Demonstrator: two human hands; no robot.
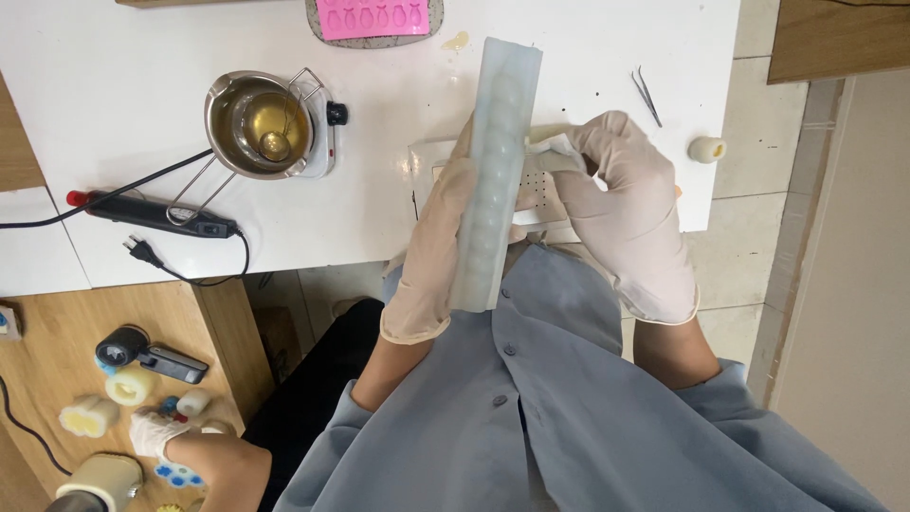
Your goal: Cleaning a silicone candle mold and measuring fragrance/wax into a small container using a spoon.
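My left hand (pixel 431 251), in a pale glove, grips a long translucent silicone mould (pixel 493 171) with a bumpy bead-shaped core, held upright along its length over the table edge. My right hand (pixel 630 213), gloved too, pinches a small white strip (pixel 553 150) against the mould's right side near its middle. Under both hands lies a white perforated tray (pixel 542 194) on the white table (pixel 142 246).
A metal melting pot (pixel 259 123) with amber liquid sits on a small hotplate, with a black cord and plug (pixel 142 248) beside it. A pink mould (pixel 374 17) lies at the back. Tweezers (pixel 646 95) and a small candle (pixel 706 149) lie at the right. Another person's gloved hand (pixel 156 431) works at a lower wooden surface.
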